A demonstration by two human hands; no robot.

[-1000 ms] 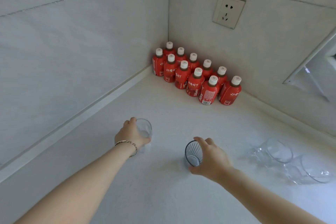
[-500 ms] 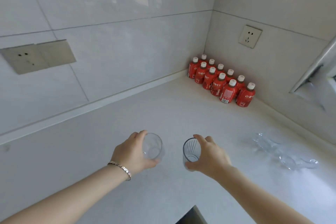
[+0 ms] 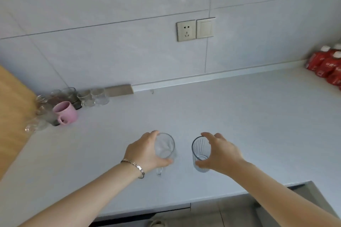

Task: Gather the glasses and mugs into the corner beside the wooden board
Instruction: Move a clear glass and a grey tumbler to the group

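The left hand is wrapped tight around a clear glass, and the right hand is wrapped around a ribbed glass — both held over the white bench. The other glasses and a pink mug sit far to the left, beside the wooden board. I think it is best to carry the 2 glasses upright and set them down softly — no bumping.
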